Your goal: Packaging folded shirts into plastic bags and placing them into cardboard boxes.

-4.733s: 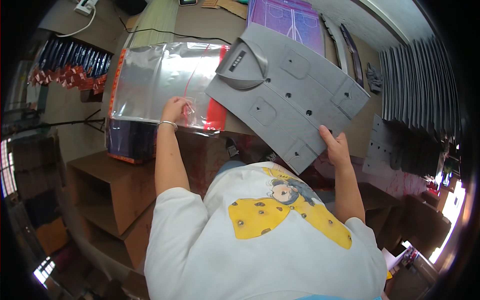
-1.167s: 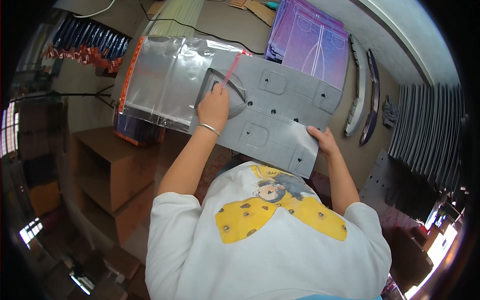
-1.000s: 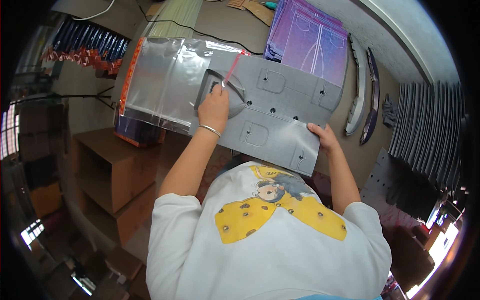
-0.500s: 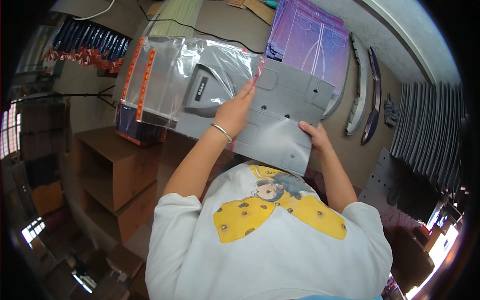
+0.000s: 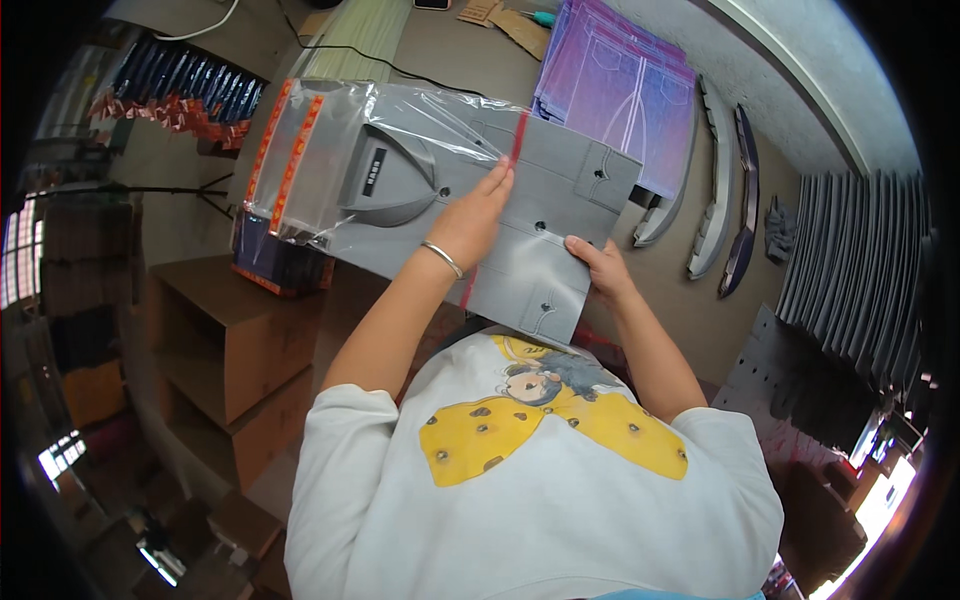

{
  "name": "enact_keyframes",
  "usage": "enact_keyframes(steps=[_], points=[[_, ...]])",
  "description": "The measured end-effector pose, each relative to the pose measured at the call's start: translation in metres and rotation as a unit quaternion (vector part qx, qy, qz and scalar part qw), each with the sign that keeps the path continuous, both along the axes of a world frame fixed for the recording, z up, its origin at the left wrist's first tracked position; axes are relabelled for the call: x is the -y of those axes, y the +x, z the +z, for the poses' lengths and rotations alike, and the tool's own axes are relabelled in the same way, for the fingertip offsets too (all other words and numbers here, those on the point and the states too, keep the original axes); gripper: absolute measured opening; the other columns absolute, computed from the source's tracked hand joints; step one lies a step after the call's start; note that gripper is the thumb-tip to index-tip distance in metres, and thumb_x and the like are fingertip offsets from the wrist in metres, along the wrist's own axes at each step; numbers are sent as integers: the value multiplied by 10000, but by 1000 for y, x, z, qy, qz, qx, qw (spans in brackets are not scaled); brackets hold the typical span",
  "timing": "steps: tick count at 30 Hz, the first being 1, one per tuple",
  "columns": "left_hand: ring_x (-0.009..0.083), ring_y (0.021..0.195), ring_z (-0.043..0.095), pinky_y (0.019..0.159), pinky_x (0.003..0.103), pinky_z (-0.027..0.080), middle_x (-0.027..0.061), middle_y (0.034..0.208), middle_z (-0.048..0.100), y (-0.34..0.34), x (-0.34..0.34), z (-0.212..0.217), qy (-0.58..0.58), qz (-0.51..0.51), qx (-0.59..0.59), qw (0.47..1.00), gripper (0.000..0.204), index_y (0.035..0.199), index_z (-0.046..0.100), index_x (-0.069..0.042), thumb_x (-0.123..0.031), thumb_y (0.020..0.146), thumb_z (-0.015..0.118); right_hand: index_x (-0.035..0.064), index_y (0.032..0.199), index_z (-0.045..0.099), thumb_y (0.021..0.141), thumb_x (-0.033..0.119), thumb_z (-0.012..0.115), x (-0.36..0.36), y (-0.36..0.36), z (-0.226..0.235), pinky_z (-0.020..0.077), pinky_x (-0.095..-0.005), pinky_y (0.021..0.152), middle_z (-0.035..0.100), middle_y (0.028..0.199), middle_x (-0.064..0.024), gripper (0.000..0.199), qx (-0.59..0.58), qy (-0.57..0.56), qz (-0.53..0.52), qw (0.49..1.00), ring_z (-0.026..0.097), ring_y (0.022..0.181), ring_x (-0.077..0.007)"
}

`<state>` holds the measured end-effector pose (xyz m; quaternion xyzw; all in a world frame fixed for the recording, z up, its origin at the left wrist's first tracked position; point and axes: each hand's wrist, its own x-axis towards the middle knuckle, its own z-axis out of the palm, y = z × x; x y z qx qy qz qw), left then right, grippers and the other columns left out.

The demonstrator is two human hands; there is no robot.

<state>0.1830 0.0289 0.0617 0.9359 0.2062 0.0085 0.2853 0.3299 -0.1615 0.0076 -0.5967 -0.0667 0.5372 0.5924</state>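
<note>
A stiff grey panel point(image 5: 545, 200) with dark snap-like dots and pocket outlines lies mostly level in front of me. Its left part, with a raised collar-shaped piece point(image 5: 405, 185) and a small dark label, is inside a clear plastic bag point(image 5: 325, 140). A red line point(image 5: 519, 135) marks the bag's mouth. My left hand point(image 5: 468, 230) rests on the bag beside that line, fingers straight and together; its thumb is hidden. At the panel's right end, my right hand point(image 5: 607, 270) grips the edge, thumb on top and the other fingers mostly hidden beneath.
Purple denim-print sheets point(image 5: 620, 90) are stacked beyond the panel. Curved grey strips point(image 5: 715, 190) lie to their right, near a row of grey panels point(image 5: 850, 260). A black cable point(image 5: 400, 68) crosses the table. Cardboard boxes point(image 5: 235, 320) stand at lower left, below packed dark bags point(image 5: 185, 85).
The grey panel has slid left, deeper into the clear bag, and my right hand has moved left with it. My left hand has stayed nearly in place.
</note>
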Motion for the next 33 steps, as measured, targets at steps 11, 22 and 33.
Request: enact_keyframes(steps=[11, 22, 33], points=[[339, 1197, 478, 921, 384, 470, 151, 1488, 264, 21, 38, 40, -52, -68, 64, 994, 638, 1377, 347, 1, 40, 761, 506, 9, 1144, 534, 841, 204, 677, -97, -57, -13, 500, -301, 719, 619, 958, -71, 387, 13, 49, -108, 993, 593, 841, -155], [317, 977, 611, 783, 334, 524, 159, 1322, 490, -15, 54, 129, 62, -46, 185, 980, 466, 1236, 533, -1, -21, 784, 643, 48, 981, 641, 822, 99, 681, -144, -43, 48, 516, -328, 699, 607, 862, -41, 172, 208, 179, 135, 952, 597, 840, -154], [390, 886, 608, 743, 457, 493, 186, 1064, 622, -11, 12, 65, 124, 186, -64, 973, 681, 1334, 376, 5, -167, 743, 669, 228, 1038, 644, 657, 163, 698, -155, 1, 51, 359, -447, 963, 614, 1025, 2, 390, 753, 303, 262, 523, 531, 1096, -208]])
